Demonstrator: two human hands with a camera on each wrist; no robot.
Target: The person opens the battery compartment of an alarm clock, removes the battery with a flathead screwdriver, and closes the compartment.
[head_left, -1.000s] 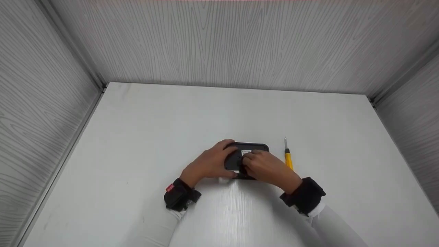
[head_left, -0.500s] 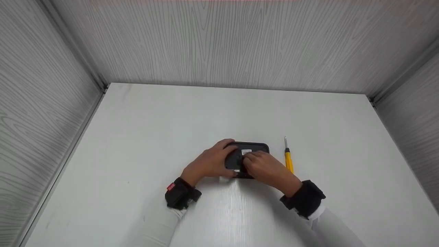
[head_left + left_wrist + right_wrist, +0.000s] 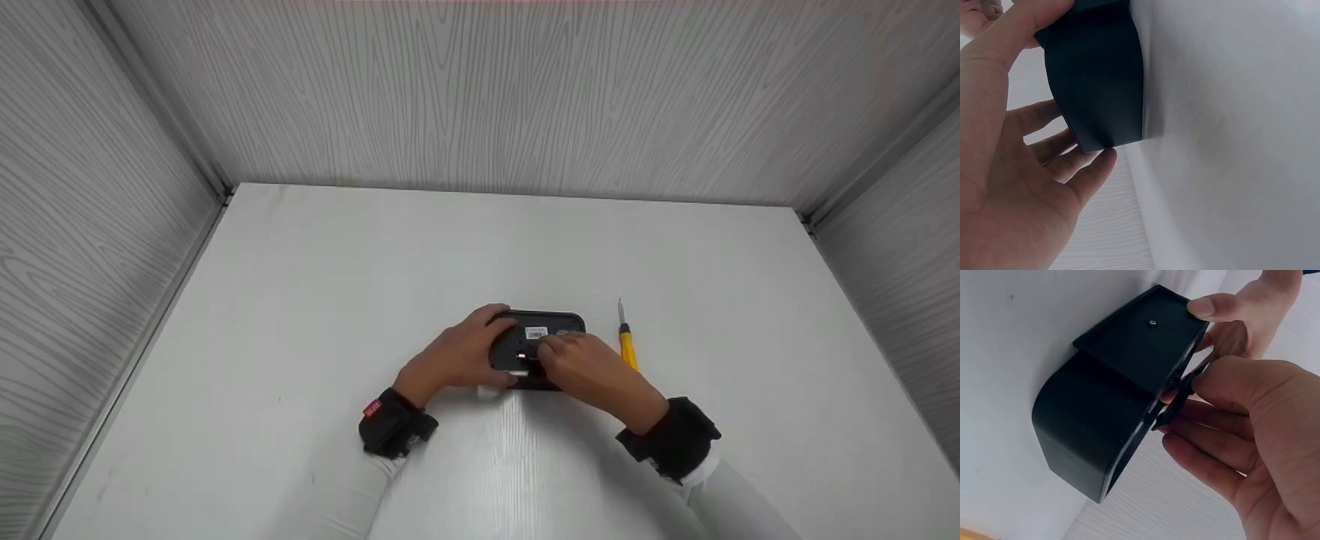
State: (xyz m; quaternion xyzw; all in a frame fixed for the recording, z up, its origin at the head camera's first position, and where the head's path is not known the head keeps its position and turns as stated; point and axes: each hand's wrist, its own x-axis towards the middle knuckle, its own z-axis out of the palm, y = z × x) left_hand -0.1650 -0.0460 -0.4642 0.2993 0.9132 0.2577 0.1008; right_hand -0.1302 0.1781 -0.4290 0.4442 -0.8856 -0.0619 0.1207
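A black plastic case (image 3: 508, 351) with rounded corners lies on the table, its label (image 3: 536, 333) facing up. My left hand (image 3: 459, 356) grips its left end, thumb on the near side and fingers on the far side. In the left wrist view the fingertips touch the edge of the dark case (image 3: 1095, 84). My right hand (image 3: 589, 371) is over the middle of the case. In the right wrist view it pinches a thin black cover piece (image 3: 1175, 405), tilted at the case's open edge. A small screw (image 3: 1152, 323) sits in the case's side panel.
A yellow-handled screwdriver (image 3: 627, 343) lies just right of the case, tip pointing away, close to my right forearm. Pale wood-grain panels (image 3: 480, 97) stand along the back and both sides of the white table (image 3: 375, 247).
My right hand has drawn slightly right with the cover piece, showing the whole label and a small bright reddish spot in the case. The left hand keeps its grip.
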